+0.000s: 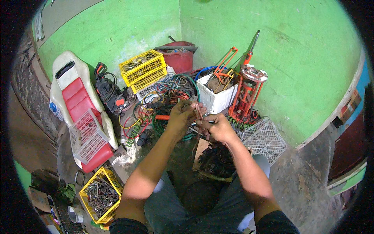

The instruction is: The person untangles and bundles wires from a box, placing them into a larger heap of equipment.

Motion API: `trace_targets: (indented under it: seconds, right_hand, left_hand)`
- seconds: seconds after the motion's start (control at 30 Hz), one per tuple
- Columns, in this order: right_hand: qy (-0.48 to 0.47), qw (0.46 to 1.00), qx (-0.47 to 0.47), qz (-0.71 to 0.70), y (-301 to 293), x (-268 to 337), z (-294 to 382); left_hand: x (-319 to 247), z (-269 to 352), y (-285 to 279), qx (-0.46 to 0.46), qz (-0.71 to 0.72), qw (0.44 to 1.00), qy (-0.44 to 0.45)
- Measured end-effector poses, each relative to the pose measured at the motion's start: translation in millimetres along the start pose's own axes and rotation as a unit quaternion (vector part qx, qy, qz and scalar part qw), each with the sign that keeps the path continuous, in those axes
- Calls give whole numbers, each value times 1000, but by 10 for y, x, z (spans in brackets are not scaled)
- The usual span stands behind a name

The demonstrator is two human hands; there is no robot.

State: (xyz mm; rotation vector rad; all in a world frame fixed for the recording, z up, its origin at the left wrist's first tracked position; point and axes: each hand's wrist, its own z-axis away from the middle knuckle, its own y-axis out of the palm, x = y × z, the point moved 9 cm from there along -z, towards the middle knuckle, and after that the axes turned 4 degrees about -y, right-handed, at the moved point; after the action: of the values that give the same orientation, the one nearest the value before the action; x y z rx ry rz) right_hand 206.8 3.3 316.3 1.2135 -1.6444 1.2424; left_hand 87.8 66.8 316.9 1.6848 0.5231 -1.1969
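Note:
My left hand point(180, 115) and my right hand point(219, 127) are raised close together in front of me. Between them is a thin bundle of copper-coloured wire point(199, 111), held upright. My left fingers pinch its upper part, while my right fingers grip it lower down. Some strands seem to hang beneath my hands. Below my right forearm lies a pile of dark cables point(217, 159), beside a piece of brown cardboard point(201, 149). Behind my left hand a red-orange bar point(162, 117) shows among green hoses.
A tangle of coloured wires point(172, 89) covers the floor ahead. Around it stand yellow crates point(147, 68), a white box point(211, 101), an orange metal stand point(247, 93) and a white plastic crate point(267, 140). A red-and-white seat point(76, 93) and a yellow tool crate point(84, 199) are left.

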Motion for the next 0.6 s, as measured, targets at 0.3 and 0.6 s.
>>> trace_targets:
  seconds: [0.3, 0.6]
  right_hand:
    - [127, 942, 114, -289, 175, -35, 125]
    - [19, 986, 92, -135, 165, 87, -17]
  left_hand:
    - [-135, 113, 149, 130, 1, 991, -13]
    - [-131, 3, -101, 10, -20, 1000, 10]
